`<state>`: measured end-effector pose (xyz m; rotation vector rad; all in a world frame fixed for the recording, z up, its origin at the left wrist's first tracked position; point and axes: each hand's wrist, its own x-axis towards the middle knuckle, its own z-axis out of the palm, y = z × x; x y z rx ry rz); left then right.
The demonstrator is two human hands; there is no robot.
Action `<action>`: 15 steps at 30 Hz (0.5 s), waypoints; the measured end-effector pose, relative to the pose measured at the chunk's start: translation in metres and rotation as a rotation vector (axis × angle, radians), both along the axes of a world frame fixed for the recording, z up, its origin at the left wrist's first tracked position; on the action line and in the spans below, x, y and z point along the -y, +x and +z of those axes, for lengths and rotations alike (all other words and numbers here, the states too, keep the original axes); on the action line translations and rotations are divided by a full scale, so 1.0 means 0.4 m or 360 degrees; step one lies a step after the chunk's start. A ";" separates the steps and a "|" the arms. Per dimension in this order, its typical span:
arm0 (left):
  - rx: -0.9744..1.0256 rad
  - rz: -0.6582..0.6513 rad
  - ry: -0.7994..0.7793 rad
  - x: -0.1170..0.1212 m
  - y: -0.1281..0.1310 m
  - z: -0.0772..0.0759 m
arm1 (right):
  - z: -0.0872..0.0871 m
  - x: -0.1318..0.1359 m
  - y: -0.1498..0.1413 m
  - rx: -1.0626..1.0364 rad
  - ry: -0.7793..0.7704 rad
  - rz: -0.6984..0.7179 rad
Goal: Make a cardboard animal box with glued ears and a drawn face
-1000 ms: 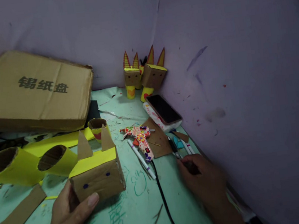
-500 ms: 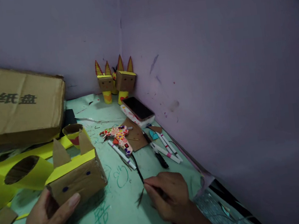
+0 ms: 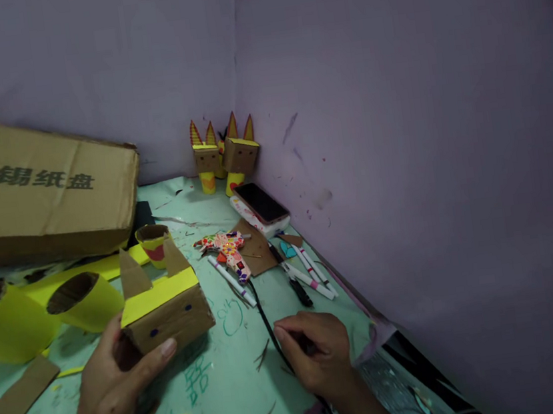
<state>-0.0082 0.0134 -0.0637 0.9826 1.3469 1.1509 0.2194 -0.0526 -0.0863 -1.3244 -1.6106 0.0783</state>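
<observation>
In my left hand (image 3: 112,388) is a small cardboard box head (image 3: 169,321) with a yellow top, two dark eye dots and two plain cardboard ears, gripped at its left end with the thumb across the front. My right hand (image 3: 319,349) is over the table's near right side, fingers curled and pressed together; nothing shows in them. Just left of its fingertips runs a black cable (image 3: 266,319), which passes behind the hand. The cable leads up to a patterned glue gun (image 3: 229,250) lying on the table.
Yellow paper-covered tubes (image 3: 84,304) and a cardboard strip (image 3: 18,403) lie at left, before a large carton (image 3: 43,195). Markers (image 3: 315,273), a black cutter (image 3: 300,293) and a phone (image 3: 260,202) lie right. Finished box figures (image 3: 206,162) stand in the corner.
My right hand has come off the cable it was pinching; the cable now lies left of the fingertips. The view has shifted, with the box head still in my left hand.
</observation>
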 end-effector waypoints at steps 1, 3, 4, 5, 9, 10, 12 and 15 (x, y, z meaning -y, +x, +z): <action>0.0019 -0.0005 0.0024 -0.001 0.001 0.001 | 0.000 0.001 0.000 -0.0002 -0.0012 -0.0021; 0.0059 0.0007 0.0069 -0.003 0.005 0.006 | 0.000 -0.003 -0.002 -0.0029 -0.0053 -0.0094; 0.0080 0.0004 0.0082 -0.003 0.008 0.010 | 0.001 -0.009 -0.004 -0.0043 -0.0071 -0.0142; 0.0101 -0.0003 0.0093 -0.004 0.010 0.013 | 0.003 -0.017 -0.006 -0.0051 -0.0092 -0.0179; 0.0137 -0.0046 0.0134 -0.003 0.020 0.021 | 0.023 -0.073 -0.025 0.0091 -0.0191 -0.0089; 0.0140 -0.0023 0.0151 -0.002 0.022 0.022 | 0.030 -0.090 -0.033 0.0186 -0.0253 -0.0055; 0.0155 0.0045 0.0162 0.000 0.026 0.023 | 0.042 -0.124 -0.050 0.0448 -0.0456 -0.0068; 0.0122 0.0093 0.0153 0.001 0.026 0.023 | 0.052 -0.162 -0.075 0.0832 -0.0797 -0.0217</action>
